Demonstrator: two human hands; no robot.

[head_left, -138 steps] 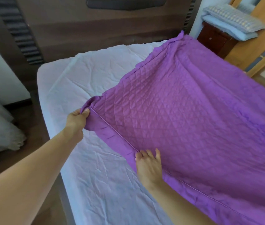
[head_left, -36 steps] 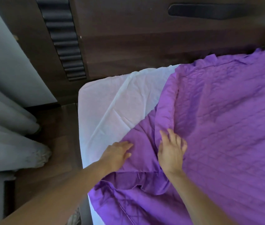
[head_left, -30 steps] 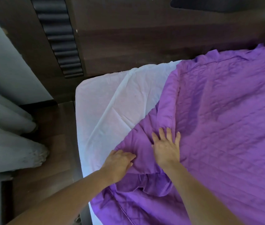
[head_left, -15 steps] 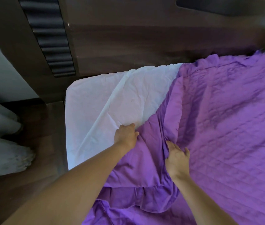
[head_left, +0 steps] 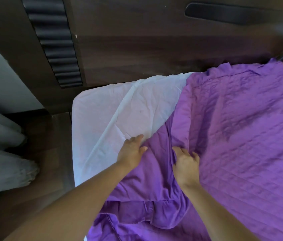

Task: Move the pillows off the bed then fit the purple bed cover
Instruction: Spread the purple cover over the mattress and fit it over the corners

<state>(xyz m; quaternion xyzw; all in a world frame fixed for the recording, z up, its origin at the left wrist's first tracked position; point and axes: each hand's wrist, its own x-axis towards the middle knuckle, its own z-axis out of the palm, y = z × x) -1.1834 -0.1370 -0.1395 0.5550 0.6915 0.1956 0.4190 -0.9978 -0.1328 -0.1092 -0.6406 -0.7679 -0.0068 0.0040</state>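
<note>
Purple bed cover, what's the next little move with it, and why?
Probably draw the purple bed cover toward the bare corner of the white sheet near the headboard. The left hand sits at the cover's edge, the right hand grips a fold, and the cover lies bunched short of that corner.
</note>
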